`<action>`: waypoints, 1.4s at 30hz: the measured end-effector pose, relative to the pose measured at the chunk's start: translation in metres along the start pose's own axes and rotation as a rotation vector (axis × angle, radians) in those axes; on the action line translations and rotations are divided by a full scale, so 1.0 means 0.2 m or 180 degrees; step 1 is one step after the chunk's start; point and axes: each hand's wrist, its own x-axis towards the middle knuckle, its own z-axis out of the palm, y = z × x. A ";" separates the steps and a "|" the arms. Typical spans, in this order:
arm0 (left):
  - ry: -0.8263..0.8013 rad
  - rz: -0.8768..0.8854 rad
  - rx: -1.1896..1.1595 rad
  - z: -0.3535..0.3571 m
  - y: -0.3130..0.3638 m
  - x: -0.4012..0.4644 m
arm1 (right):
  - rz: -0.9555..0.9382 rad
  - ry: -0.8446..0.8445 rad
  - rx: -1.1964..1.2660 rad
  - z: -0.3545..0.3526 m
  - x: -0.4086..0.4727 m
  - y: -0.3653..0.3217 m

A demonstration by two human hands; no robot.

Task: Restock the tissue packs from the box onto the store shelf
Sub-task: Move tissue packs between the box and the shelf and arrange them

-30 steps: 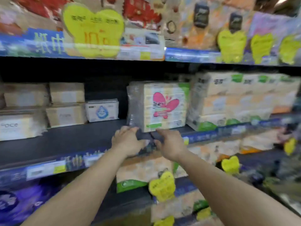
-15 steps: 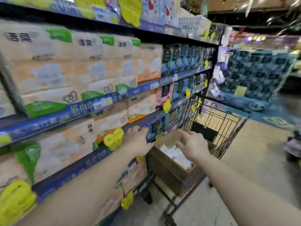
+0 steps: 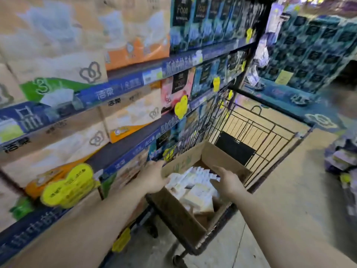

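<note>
Your left hand point(image 3: 152, 177) and right hand point(image 3: 229, 181) reach over the open cardboard box point(image 3: 179, 215) in the lower centre of the frame, fingers loosely extended, gripping nothing. White and cream tissue packs point(image 3: 193, 187) lie jumbled inside the box, which sits in a black wire shopping cart point(image 3: 257, 136). The store shelf point(image 3: 123, 85) fills the left of the frame, its blue edge strips printed with 洁柔 and 纸巾; packs on it show a large green "3". Yellow price tags point(image 3: 66, 187) hang off the edges, their writing too blurred to read. The floor point(image 3: 289, 190) at lower right is pale concrete. A stacked dark teal display point(image 3: 316, 47) rises at upper right.
</note>
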 end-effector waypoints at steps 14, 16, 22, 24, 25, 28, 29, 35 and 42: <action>-0.0191 -0.1597 -0.1989 0.82 0.19 0.76 | -0.0390 -0.1793 -0.0666 0.42 1.12 0.57; -0.0246 -0.1859 -0.2276 1.06 0.23 0.83 | -0.0430 -0.2039 -0.0720 0.51 1.25 0.63; -0.0554 -0.2417 -0.2332 1.42 0.35 0.97 | -0.0483 -0.2611 -0.0788 0.80 1.44 0.75; -0.0923 -0.2571 -0.2079 1.47 0.40 0.96 | -0.0547 -0.2789 -0.0781 0.86 1.45 0.77; -0.0951 -0.2582 -0.1983 1.49 0.44 0.94 | -0.0611 -0.2851 -0.0807 0.88 1.46 0.78; -0.0597 -0.2671 -0.1936 1.56 0.54 0.89 | -0.0668 -0.3001 -0.0617 0.93 1.48 0.80; -0.0453 -0.2728 -0.2068 1.57 0.56 0.89 | -0.0601 -0.3069 -0.0475 0.94 1.48 0.81; 0.0487 -0.3959 -0.4222 1.51 0.58 0.96 | -0.0438 -0.3130 -0.0121 0.95 1.51 0.82; 0.1589 -0.4176 -0.4450 1.38 0.59 0.87 | 0.0672 -0.3742 0.1177 0.77 1.45 0.85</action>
